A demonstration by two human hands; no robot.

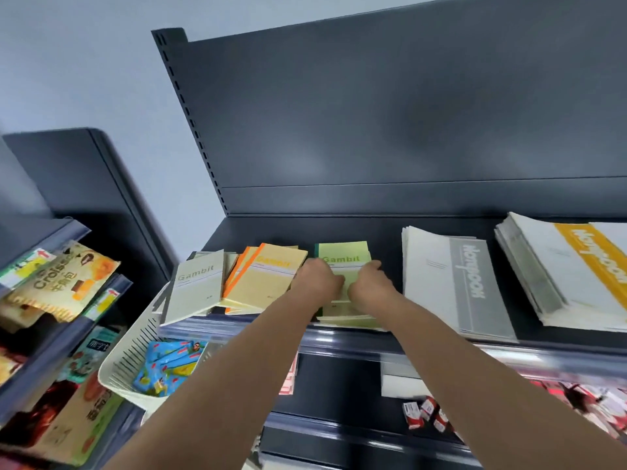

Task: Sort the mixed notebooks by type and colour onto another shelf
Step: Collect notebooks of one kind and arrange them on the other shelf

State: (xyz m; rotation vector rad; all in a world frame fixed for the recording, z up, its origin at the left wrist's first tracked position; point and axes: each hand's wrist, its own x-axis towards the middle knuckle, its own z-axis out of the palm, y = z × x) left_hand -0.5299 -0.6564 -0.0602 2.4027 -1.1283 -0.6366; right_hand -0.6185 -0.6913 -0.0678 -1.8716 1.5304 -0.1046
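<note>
On the dark top shelf (390, 228) lie sorted stacks. A grey Gambit notebook stack (196, 286) is at the left, with an orange-spined Gambit stack (268, 276) beside it. A green Gambit notebook stack (342, 256) lies in the middle. My left hand (320, 278) and my right hand (368, 283) both rest on top of the green stack, fingers curled over its cover. To the right lie a grey large-format notebook stack (454, 279) and a yellow-banded large-format stack (570, 269).
A cream slotted basket (132, 354) with blue packets hangs below the shelf's left end. Snack bags (64, 279) fill the neighbouring rack on the left. Small red-and-white boxes (427, 413) lie on the lower shelf at the right.
</note>
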